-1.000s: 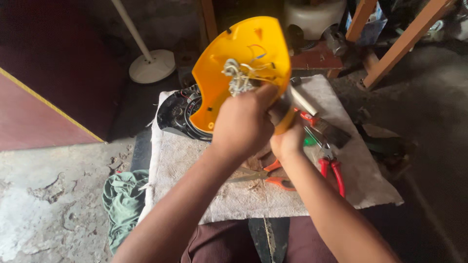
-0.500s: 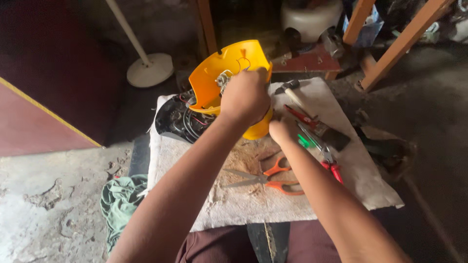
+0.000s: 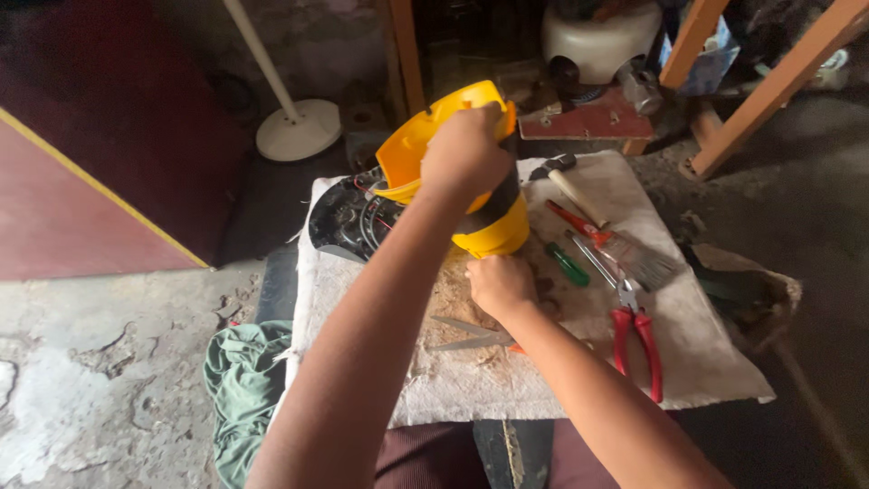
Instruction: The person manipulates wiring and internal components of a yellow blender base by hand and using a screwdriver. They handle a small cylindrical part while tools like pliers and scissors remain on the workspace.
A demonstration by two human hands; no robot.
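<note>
— What could go wrong here?

— My left hand (image 3: 466,154) has its fingers clamped on the yellow housing (image 3: 453,177), tilted at centre frame on the worktop (image 3: 543,380). It could slip onto the black part (image 3: 348,217) with its wires. My right hand (image 3: 498,282) rests curled beside the scissors (image 3: 471,335); whether it holds anything I cannot tell.

— And the housing?

— Glossy yellow plastic, rounded, black band.

Laid on the white cloth (image 3: 543,389): red-handled pliers (image 3: 636,337), paintbrush (image 3: 625,252), green-handled screwdriver (image 3: 570,264), hammer (image 3: 566,181). Green rag (image 3: 240,385) and white stand base (image 3: 299,129) seen alongside.
</note>
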